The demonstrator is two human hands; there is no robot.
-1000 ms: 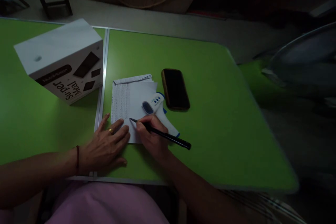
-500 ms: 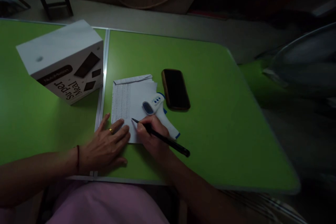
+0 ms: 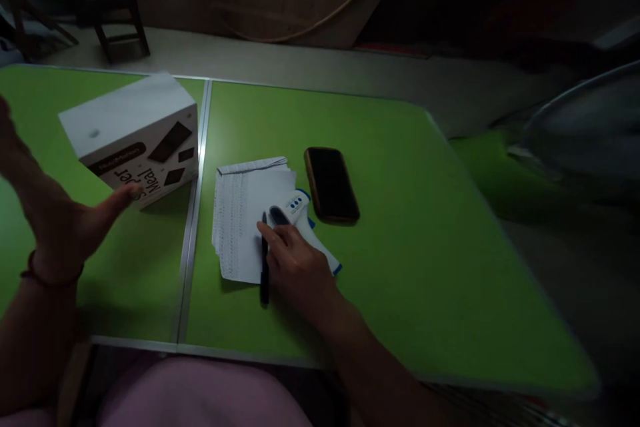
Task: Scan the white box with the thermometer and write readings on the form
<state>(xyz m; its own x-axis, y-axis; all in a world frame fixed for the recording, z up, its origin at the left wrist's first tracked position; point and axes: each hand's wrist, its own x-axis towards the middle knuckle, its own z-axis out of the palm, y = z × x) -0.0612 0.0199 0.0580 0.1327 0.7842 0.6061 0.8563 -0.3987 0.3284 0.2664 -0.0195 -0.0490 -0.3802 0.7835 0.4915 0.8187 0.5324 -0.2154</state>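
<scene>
My left hand (image 3: 63, 213) is spread, empty; my right hand (image 3: 297, 263) half-curls at the slim black pen (image 3: 265, 280) on white handwritten paper (image 3: 253, 233), hold unclear. Probably a set-down, calling for clean release.

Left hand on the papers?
No, the left hand is spread open off to their left, its thumb overlapping the white box in view, apart from the papers.
</scene>
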